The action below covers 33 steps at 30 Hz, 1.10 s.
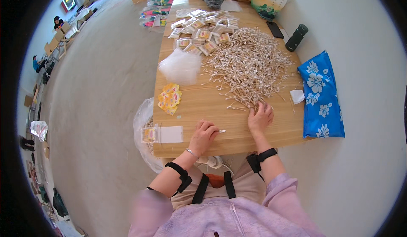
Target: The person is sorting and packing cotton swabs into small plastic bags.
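Note:
A large heap of cotton swabs [250,63] spreads over the wooden table. My right hand [260,118] is at the heap's near edge, its curled fingers closed on swabs there. How many they grip is hidden. Nearer to me on the left, my left hand [203,136] is closed around a few cotton swabs [221,131], whose white tips stick out to the right. Left of that hand lies a clear packet of swabs [149,135] beside a white rectangular piece [171,134], at the table's left edge.
Yellow printed cards [170,98], a stack of clear plastic bags [181,66] and many filled swab packets [199,33] lie along the left side. A blue flowered cushion [320,97], a dark bottle [296,38] and a phone [275,30] are by the right wall.

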### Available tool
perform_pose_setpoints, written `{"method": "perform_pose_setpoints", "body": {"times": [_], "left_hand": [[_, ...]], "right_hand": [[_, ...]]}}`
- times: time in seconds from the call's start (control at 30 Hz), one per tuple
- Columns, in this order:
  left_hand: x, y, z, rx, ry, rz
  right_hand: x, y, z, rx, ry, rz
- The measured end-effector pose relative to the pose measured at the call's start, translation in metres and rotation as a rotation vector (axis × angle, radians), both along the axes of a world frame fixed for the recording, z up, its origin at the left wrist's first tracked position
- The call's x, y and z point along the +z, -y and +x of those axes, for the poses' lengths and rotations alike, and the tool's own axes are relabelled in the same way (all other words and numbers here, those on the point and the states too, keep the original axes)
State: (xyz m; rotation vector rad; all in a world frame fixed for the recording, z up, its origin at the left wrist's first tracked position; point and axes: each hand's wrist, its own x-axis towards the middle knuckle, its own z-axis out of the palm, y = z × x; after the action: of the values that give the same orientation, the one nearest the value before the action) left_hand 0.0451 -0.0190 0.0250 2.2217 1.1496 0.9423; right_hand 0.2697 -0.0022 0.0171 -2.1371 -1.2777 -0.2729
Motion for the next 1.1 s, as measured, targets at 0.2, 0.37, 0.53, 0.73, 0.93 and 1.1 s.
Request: {"method": "perform_pose_setpoints", "body": {"times": [0.2,0.37,0.53,0.73,0.93,1.1], "left_hand": [[0.008,0.0,-0.002,-0.037,-0.087,0.082],[0.004,0.002,0.001,-0.01,-0.096,0.145],[0.003,0.004,-0.004,0.016,-0.078,0.132],[0.001,0.001,-0.003,0.181,0.003,0.063],[-0.014,-0.008,0.001,0.455,0.07,0.019],[-0.023,-0.014,0.002,0.47,-0.025,0.016]], "right_hand": [[-0.015,0.005,-0.03,0.244,-0.091,-0.045],[-0.006,0.011,-0.071,0.575,-0.169,-0.013],[0.004,0.005,-0.067,0.637,-0.122,-0.143],[-0.004,-0.012,-0.031,0.187,-0.037,-0.044],[0.01,-0.008,-0.062,0.754,0.194,-0.014],[-0.002,-0.027,-0.057,0.766,0.12,-0.178]]}}
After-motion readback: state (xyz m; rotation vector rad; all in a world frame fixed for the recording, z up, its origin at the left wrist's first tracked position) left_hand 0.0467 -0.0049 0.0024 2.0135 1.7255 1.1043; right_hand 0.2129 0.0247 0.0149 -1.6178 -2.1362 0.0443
